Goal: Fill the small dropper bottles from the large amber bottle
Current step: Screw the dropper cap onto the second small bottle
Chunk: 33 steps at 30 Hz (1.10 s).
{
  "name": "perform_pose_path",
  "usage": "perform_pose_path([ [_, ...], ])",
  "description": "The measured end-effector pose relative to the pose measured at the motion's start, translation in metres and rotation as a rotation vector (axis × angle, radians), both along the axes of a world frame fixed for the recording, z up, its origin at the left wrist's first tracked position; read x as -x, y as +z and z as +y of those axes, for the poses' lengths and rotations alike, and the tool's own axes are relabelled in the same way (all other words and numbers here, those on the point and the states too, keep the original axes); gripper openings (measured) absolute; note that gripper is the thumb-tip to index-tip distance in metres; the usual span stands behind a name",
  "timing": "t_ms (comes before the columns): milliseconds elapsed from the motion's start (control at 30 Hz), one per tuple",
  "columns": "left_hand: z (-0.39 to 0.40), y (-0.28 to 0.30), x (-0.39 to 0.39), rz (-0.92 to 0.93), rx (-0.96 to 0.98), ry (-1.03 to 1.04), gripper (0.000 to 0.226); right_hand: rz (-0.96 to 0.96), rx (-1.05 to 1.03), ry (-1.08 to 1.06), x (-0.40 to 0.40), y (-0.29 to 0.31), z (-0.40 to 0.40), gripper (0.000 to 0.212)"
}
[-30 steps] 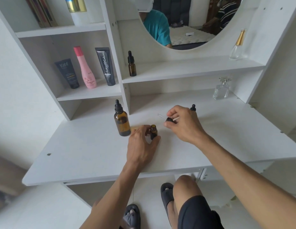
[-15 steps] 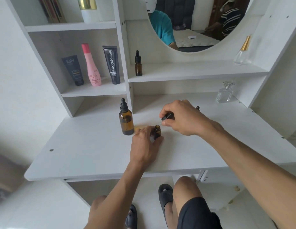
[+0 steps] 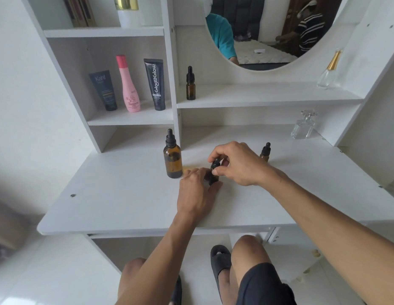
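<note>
Lowered black dropper cap (image 3: 215,164) meets small amber bottle (image 3: 213,178)

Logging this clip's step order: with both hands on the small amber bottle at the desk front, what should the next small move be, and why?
Probably twist the black dropper cap down tight. The right hand pinches that cap, which sits atop the small amber dropper bottle, and the left hand steadies the bottle on the white desk. The large amber bottle stands capped beside them.

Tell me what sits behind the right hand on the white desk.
Behind the right hand stands a small amber dropper bottle with a black cap, upright on the white desk. Its lower body is covered by the hand.
</note>
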<state>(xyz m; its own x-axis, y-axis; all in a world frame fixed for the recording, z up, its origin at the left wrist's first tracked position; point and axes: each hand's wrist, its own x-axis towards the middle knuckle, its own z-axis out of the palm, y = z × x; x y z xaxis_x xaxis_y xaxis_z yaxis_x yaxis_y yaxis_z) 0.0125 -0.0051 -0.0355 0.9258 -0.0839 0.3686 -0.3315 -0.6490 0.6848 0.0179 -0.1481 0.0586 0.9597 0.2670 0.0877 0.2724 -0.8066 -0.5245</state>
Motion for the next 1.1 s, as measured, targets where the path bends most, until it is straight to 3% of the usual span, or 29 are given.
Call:
perform_pose_path([
  [600,0.000,-0.004,-0.004,0.008,-0.019,0.011,0.018,0.009,-0.029,0.035,-0.005,-0.008,-0.003,0.035],
  [1100,0.000,-0.004,-0.003,0.005,-0.024,0.013,0.015,-0.036,-0.129,-0.003,-0.005,-0.017,-0.004,0.031],
])
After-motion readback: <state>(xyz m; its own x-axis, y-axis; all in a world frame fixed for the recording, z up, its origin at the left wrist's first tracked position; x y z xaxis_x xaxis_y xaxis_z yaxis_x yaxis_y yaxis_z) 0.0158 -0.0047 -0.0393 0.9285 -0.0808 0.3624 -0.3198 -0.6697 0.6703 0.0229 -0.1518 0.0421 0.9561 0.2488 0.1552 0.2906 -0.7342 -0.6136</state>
